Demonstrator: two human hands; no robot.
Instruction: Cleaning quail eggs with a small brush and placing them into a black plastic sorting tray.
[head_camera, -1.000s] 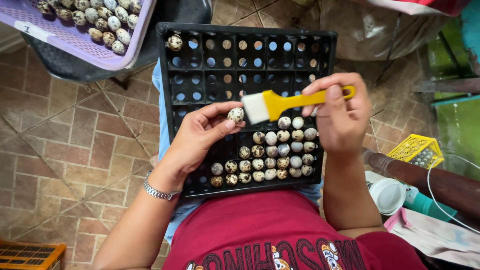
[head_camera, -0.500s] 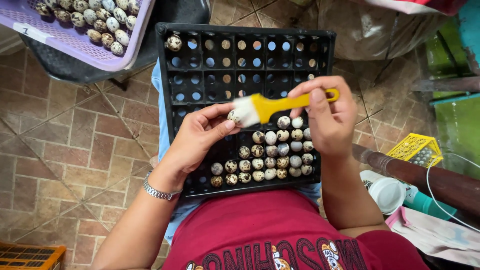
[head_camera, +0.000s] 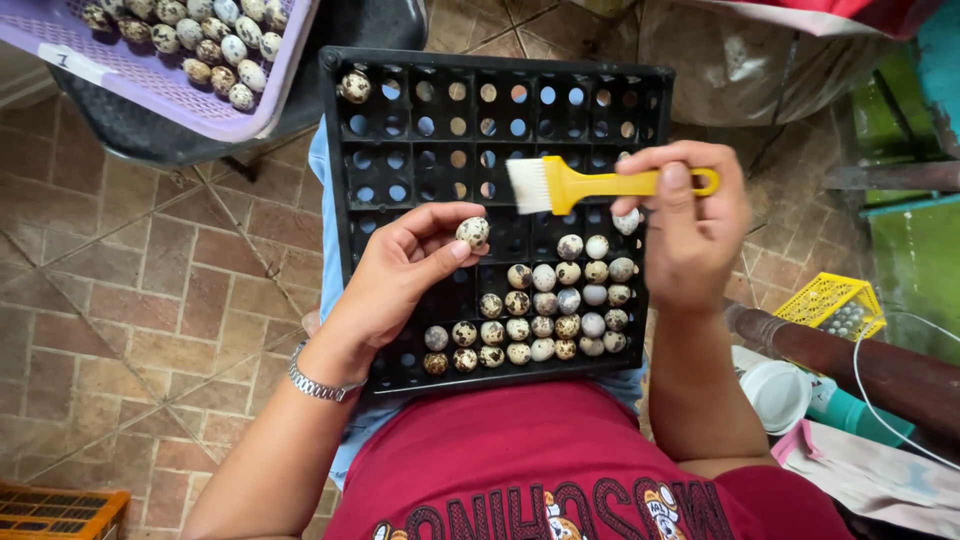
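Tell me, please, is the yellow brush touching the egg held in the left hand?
No, the yellow brush in the right hand is raised clear of the speckled egg pinched by the left hand.

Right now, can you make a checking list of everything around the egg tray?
Surface: black egg tray lies across the person's lap over a brick-tile floor.
Job's things: speckled eggs fill the tray's near right corner; one lone egg sits at its far left corner.
Clutter: purple basket of eggs, yellow crate, white cup.
Grippers: left hand pinches one egg; right hand holds a yellow brush, bristles apart from that egg.
Cables: a thin white cable at right.
Surroundings: orange crate, green surface.
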